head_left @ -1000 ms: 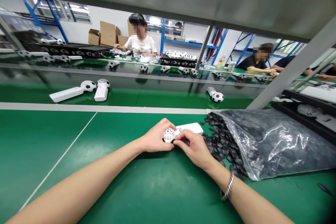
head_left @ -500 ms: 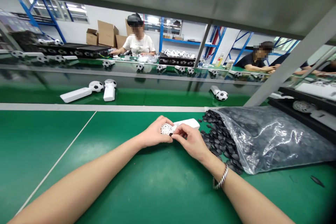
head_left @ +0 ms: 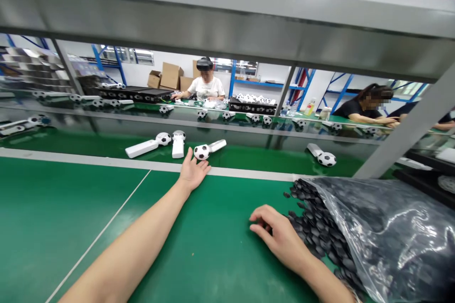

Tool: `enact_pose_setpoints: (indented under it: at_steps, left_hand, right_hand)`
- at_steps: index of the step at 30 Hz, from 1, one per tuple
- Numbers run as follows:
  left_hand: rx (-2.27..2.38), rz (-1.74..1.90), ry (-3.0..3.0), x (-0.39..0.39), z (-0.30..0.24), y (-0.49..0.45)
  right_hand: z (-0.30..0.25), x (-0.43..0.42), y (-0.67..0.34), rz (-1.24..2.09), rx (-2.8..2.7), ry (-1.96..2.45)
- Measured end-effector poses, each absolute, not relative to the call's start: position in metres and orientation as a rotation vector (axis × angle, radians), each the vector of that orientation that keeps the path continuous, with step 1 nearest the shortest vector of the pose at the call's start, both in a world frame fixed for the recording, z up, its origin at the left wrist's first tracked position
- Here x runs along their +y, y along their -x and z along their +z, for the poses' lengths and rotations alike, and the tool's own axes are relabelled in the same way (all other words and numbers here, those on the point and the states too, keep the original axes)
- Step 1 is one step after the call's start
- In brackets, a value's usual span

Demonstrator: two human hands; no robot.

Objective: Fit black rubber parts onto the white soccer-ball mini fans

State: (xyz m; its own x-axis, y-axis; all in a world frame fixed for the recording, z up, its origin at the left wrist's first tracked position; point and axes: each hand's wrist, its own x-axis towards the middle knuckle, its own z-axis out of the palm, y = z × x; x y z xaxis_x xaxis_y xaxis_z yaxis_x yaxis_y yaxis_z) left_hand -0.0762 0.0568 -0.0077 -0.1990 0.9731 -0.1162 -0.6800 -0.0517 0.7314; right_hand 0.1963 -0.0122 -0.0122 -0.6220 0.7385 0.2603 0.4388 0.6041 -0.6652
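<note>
Football-headed unit (head_left: 202,152): laid on the glossy lane (head_left: 256,156) just beyond the far edge of the table (head_left: 213,255). Left hand (head_left: 194,173): held open, palm up, empty, just beside it; contact cannot be told. Right hand (head_left: 275,229): half curled, thumb and fingertips parted, nothing seen in it. Hazards: the unit may be rolled if brushed by the left hand; black pieces (head_left: 316,222) may be scattered by a sweep of the right. Table: green, crossed by a white line (head_left: 107,225). Room: co-worker (head_left: 207,87) seen opposite; cartons (head_left: 171,75) stacked behind.
</note>
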Motion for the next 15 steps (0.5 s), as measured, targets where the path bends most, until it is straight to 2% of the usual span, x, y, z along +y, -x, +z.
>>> enact_pose_setpoints:
  at_steps: [15]
  left_hand:
    - [0.852,1.662,-0.567,0.059,-0.020,0.070]
  right_hand:
    - [-0.014,-0.011,-0.197,0.771,-2.390,0.977]
